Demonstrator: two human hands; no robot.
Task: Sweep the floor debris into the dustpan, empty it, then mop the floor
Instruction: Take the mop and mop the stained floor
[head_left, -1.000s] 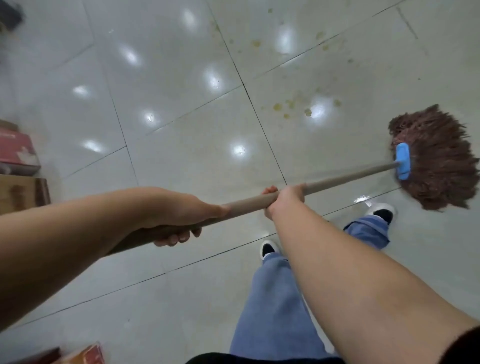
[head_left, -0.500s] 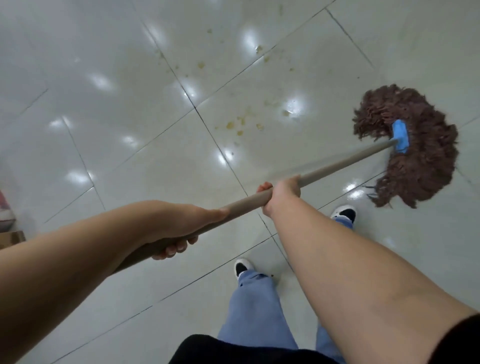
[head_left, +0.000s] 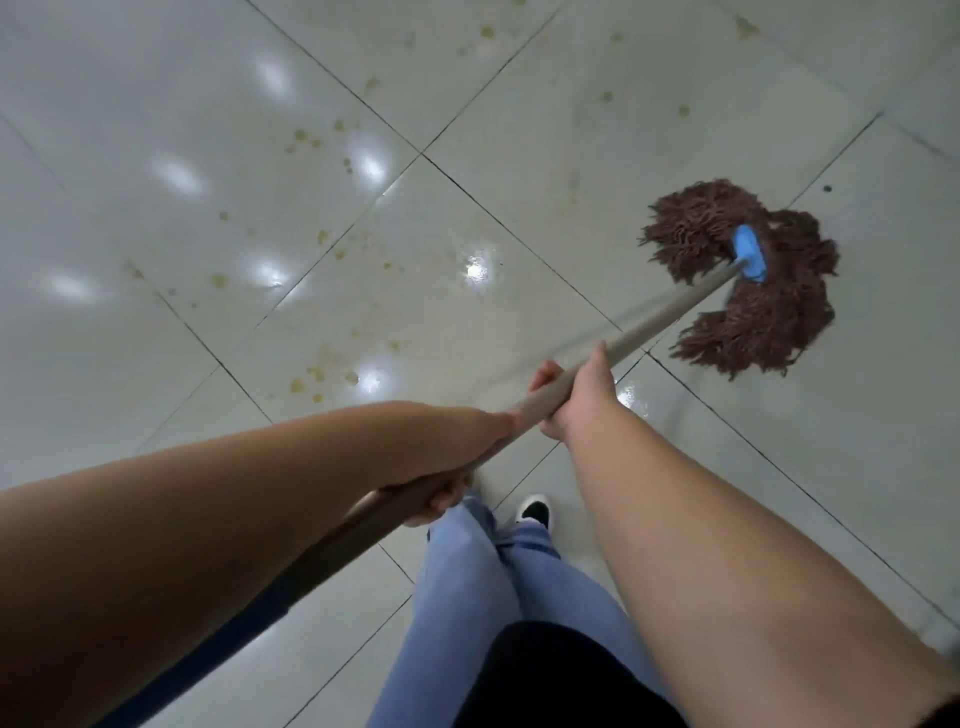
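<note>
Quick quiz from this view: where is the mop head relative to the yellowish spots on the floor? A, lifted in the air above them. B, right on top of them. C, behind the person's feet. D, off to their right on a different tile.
D: the mop head lies on the floor at the right of the view, while the main cluster of yellowish spots sits across the tile seams to its left, uncovered.

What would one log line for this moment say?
stage: mopping | left hand: grips mop handle | right hand: grips handle | mop head: on floor | yellowish spots: unmopped
</note>
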